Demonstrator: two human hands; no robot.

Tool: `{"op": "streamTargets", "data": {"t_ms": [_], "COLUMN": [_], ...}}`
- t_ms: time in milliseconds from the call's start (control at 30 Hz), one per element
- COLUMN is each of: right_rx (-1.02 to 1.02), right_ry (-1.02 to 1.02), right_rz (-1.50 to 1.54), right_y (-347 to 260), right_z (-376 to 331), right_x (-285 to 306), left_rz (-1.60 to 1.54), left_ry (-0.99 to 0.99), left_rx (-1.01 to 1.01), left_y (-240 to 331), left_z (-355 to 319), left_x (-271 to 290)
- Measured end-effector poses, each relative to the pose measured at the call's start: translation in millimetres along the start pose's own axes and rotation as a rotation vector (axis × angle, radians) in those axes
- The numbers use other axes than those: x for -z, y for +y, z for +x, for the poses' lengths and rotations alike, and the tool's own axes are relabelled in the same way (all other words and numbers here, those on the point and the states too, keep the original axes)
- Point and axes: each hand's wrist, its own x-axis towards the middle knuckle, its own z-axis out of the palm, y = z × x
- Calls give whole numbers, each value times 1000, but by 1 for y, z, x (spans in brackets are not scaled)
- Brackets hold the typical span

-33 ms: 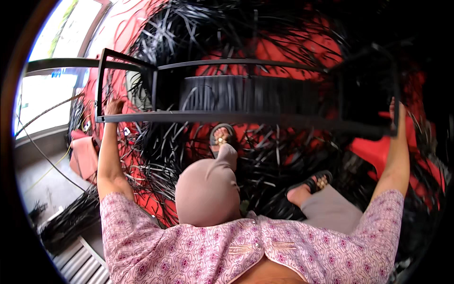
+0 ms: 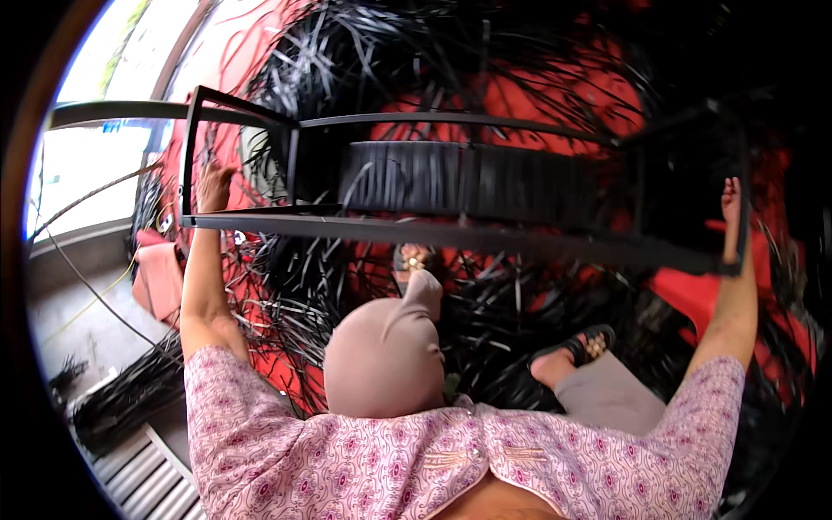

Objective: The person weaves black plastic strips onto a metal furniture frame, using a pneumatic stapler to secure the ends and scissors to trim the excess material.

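Both hands on black metal frame [image 2: 451,230]: left hand [image 2: 211,186] grip wrapped around corner, right hand [image 2: 731,204] grip pressed on far post. Woven band [image 2: 468,178] partly done, loose strips [image 2: 485,321] left.

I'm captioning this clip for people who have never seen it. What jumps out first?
A black metal frame spans the middle, with the left hand and right hand gripping its two ends. Inside it sits a panel of woven black strips. Loose black strips lie tangled over the red floor below.
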Motion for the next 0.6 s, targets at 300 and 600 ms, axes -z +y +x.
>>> {"op": "streamTargets", "data": {"t_ms": [300,600], "right_rx": [-214,-325], "right_ry": [-645,-725], "right_rz": [-921,-929], "right_y": [96,97], "right_z": [-37,-45], "right_x": [-400,-398], "left_rz": [-986,-2064], "left_ry": [-34,-414], "left_rx": [-96,116], "left_y": [92,102], "left_z": [100,108], "left_x": [12,-14]}}
